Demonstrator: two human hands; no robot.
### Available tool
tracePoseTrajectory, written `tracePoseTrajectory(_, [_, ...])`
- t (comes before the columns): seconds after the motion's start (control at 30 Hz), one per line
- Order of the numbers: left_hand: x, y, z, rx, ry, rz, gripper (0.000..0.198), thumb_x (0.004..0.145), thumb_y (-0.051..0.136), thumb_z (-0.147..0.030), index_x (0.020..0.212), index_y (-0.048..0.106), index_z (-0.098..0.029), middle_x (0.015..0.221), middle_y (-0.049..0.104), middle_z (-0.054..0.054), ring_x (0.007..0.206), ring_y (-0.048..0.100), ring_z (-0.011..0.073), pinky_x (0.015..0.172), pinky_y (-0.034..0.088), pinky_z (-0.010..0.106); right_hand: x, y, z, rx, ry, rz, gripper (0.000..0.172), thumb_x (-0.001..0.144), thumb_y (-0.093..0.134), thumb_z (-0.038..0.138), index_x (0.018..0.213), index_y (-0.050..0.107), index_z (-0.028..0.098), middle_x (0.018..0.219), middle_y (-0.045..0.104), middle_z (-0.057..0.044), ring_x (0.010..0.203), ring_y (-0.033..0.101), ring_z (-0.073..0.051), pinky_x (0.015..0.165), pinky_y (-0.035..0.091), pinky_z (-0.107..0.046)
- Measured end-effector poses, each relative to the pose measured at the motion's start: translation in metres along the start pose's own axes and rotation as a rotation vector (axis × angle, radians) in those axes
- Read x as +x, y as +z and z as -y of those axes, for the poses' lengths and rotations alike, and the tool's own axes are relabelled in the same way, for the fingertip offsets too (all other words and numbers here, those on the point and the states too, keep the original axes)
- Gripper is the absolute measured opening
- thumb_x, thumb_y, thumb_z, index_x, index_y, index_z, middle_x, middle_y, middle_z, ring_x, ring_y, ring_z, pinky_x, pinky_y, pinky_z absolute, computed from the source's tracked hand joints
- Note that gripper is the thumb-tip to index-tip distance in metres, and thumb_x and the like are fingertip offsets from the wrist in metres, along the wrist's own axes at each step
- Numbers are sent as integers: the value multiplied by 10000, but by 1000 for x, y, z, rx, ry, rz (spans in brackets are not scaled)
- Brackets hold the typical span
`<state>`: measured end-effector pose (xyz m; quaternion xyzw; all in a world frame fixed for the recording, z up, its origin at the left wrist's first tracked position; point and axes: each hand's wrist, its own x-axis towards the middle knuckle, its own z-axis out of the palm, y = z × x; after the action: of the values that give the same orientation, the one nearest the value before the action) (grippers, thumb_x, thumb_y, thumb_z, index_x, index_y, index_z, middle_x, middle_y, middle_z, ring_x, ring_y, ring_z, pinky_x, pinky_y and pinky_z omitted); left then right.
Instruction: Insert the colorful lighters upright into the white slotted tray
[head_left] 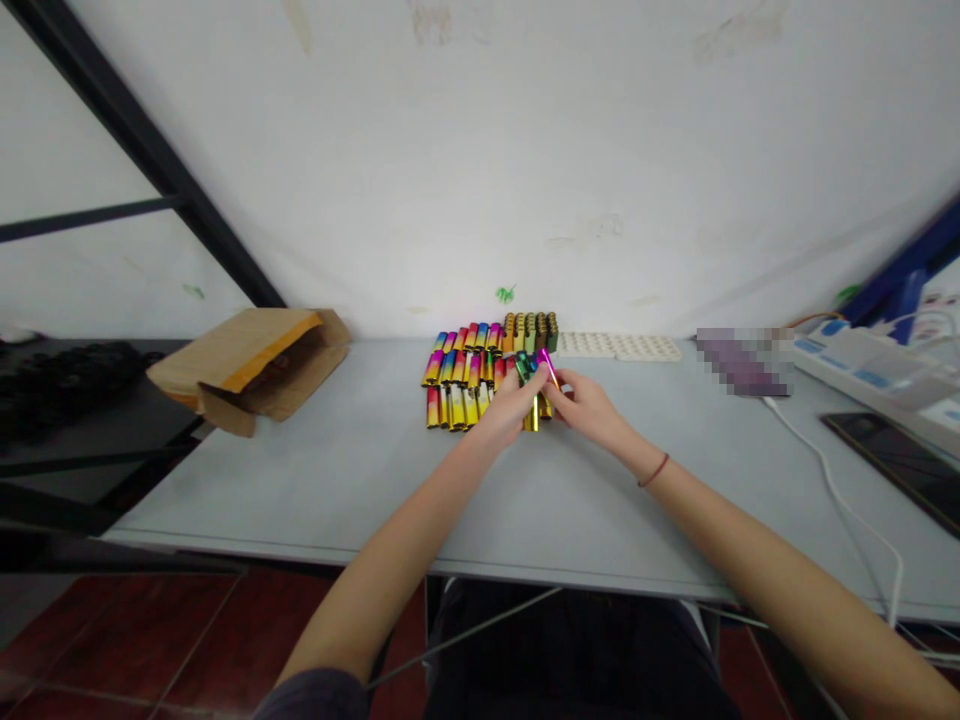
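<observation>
Across the pale grey bench (300,480), seen from the head camera, a tight block of rainbow-foil metal casings (461,380) lies near the middle of the far edge, below the white wall (480,150). Its near rows lie side by side in pink, yellow and blue sheen, while along the far side a row of darker gold-and-green casings (531,332) stands upright. The left hand (510,405) is narrow, its fingers closed on a green-sheened casing (523,368) at the block's near right corner. The right hand (589,410) is narrow too, pinching a slim magenta-sheened piece (547,366) right beside it; whether the two pieces are joined is too small to tell. A gold casing (531,412) shows just below them, between the hands. Judging from how things lie, nearly all the casings sit in the block, and only these few are up in the hands. Just right of the block lies a cream moulded tray (619,347), and beyond it a pixel-blurred purple object (742,362). Further right are a white power strip (877,385) and a dark tablet (904,470). At the bench's left end sits an open cardboard box (251,370).
</observation>
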<state>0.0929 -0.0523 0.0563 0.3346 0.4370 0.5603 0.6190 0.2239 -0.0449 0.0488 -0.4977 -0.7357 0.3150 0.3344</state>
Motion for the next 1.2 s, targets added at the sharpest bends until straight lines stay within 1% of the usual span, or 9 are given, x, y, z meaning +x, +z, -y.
tracePoseTrajectory(0.2, [20,12,17,31,189,-145,263,905,792,-397,1015,688,-182,987,774,65,1098,722,201,957,564,271,16,2,0,-193,2,-122,208,964,495,284,899,669,191,907,768,-103,817,689,-236,750,502,-310])
tracePoseTrajectory(0.3, [22,12,20,98,215,-151,258,902,794,-396,996,679,-184,934,757,57,991,734,197,894,576,278,18,2,-8,-174,69,-181,243,986,466,300,901,663,188,874,772,-102,792,693,-232,716,484,-293])
tracePoseTrajectory(0.43, [18,2,3,70,93,-164,208,964,728,-344,1010,602,-185,891,722,31,765,731,137,749,584,256,16,-5,-22,-143,257,-201,245,1002,495,312,888,668,180,690,730,-60,613,673,-215,621,467,-284])
tracePoseTrajectory(0.53, [16,-9,-16,34,87,-233,179,999,686,-309,1005,558,-184,823,690,2,676,707,101,702,577,222,18,-8,-26,-158,358,-150,209,991,539,247,845,677,186,586,691,-31,524,659,-198,595,472,-274])
tracePoseTrajectory(0.77, [19,-22,-28,-3,154,-238,300,933,780,-398,950,570,-185,747,657,-16,604,644,82,621,524,207,36,3,-11,-201,405,-39,301,988,581,219,708,690,206,533,698,-39,556,721,-205,636,526,-271])
tracePoseTrajectory(0.93, [18,-21,-24,-4,145,-212,362,895,815,-456,907,577,-183,733,652,-7,602,625,86,601,516,213,42,11,-7,-156,417,-8,294,1020,546,240,772,699,198,544,700,-28,535,715,-182,610,527,-252])
tracePoseTrajectory(1.03, [18,-22,-24,2,132,-215,351,905,805,-455,897,578,-187,702,641,-16,574,606,77,561,497,196,41,8,-11,-178,402,-11,226,1029,554,281,929,724,172,552,699,-23,524,693,-184,594,509,-256])
tracePoseTrajectory(1.13, [18,-24,-24,20,128,-218,332,911,797,-448,905,590,-190,678,630,-23,550,589,72,537,480,188,40,2,-16,-295,375,-72,258,1032,562,329,1147,686,134,649,751,-53,660,742,-219,670,514,-277])
tracePoseTrajectory(1.2, [17,-24,-24,24,124,-222,320,906,804,-428,917,591,-189,684,629,-28,541,585,70,533,474,189,38,-1,-18,-415,353,-116,303,1043,544,362,1175,663,117,804,800,-119,805,768,-252,730,514,-296])
